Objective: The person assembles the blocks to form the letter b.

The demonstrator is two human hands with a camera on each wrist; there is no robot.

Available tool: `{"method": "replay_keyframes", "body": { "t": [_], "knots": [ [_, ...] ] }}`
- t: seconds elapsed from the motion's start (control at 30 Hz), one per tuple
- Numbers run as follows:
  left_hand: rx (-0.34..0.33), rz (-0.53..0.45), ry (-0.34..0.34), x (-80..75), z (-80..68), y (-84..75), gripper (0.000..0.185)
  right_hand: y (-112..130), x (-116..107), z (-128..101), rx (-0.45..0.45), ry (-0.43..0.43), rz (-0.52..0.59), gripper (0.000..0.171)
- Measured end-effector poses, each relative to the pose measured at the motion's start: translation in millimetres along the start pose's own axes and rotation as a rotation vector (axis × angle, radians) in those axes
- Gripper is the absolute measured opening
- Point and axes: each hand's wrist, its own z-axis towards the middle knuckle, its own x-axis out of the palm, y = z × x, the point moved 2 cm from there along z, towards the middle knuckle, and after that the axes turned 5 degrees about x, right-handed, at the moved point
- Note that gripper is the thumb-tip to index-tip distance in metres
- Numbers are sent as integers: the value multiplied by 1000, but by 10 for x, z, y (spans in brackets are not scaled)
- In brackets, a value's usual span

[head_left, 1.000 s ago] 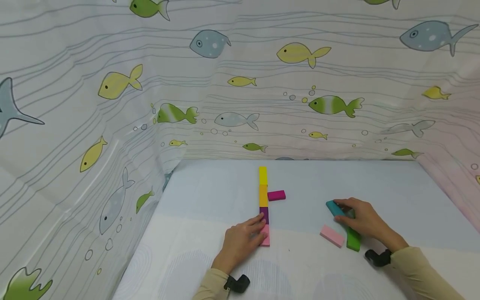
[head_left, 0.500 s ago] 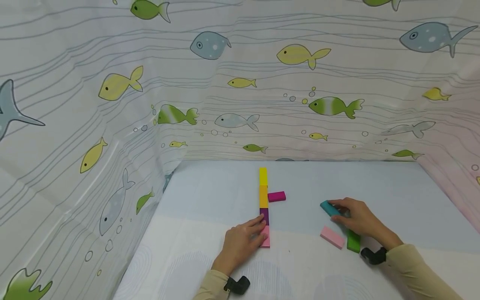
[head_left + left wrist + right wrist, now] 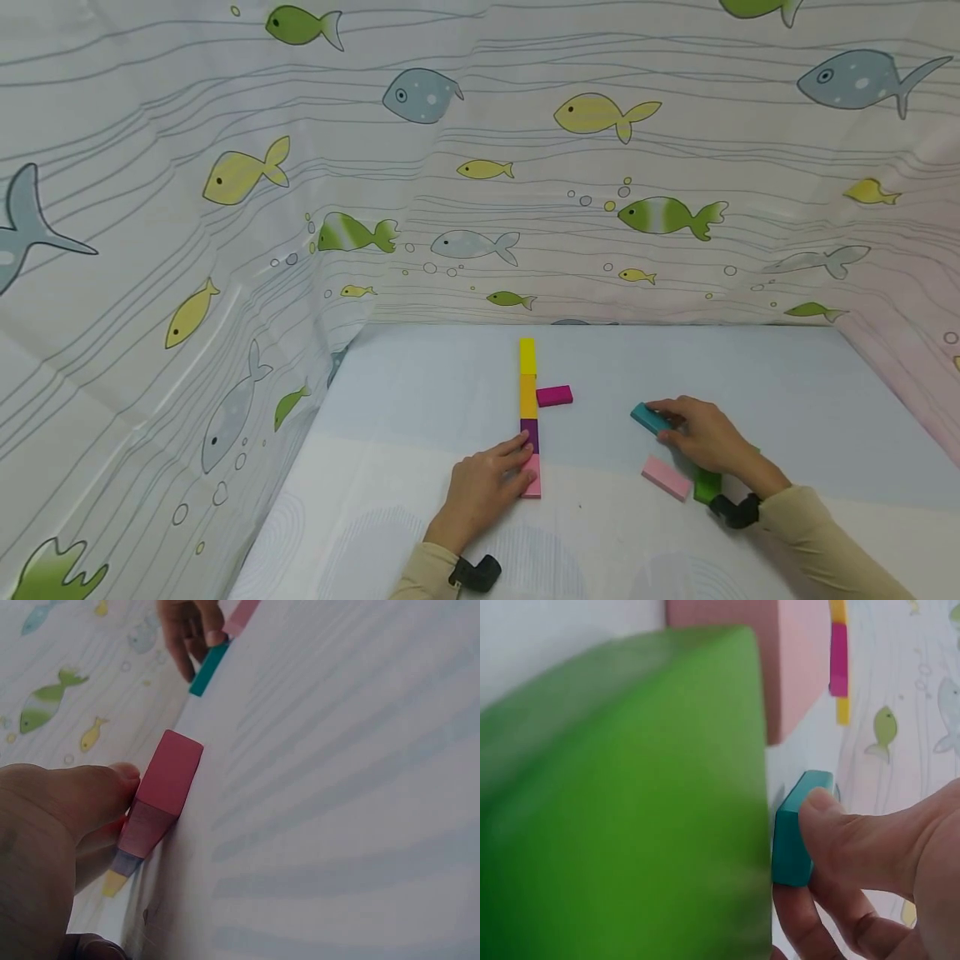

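Left hand lies near centre on the white table, fingers loosely extended against the left side of the pink block at the near end of the block row. It braces rather than grips; nothing is curled round the block.

Row runs away from the viewer: pink, purple block, orange block, yellow block, end to end. Magenta block lies just right of the orange one, crosswise.

Right hand is well apart to the right, thumb and fingers pinched on the teal block. Light pink block sits just near-left of that hand, green block under its wrist.

To do it well, my read: keep the left hand pressed to the row so it doesn't skew, lift the teal block clear of the loose pink and green before moving across, and keep its long axis square to the row.

Hard to tell:
- Whether the teal block rests on the table or is lifted; the right wrist view only shows it against the fingers.
- Green block mostly hidden in the head view, a blurred mass up close.
- Left wrist view shows only the pink end; the far blocks are squeezed out of sight.
- Whether the magenta block touches the orange one.
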Motion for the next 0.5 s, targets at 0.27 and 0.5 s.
{"method": "replay_keyframes", "body": {
  "t": [0.27, 0.5],
  "knots": [
    [2, 1, 2, -5, -4, -4, 42, 55, 39, 60, 37, 23, -2, 45],
    [18, -1, -11, -5, -3, 1, 41, 170, 42, 125, 31, 44, 8, 46]
  ]
}}
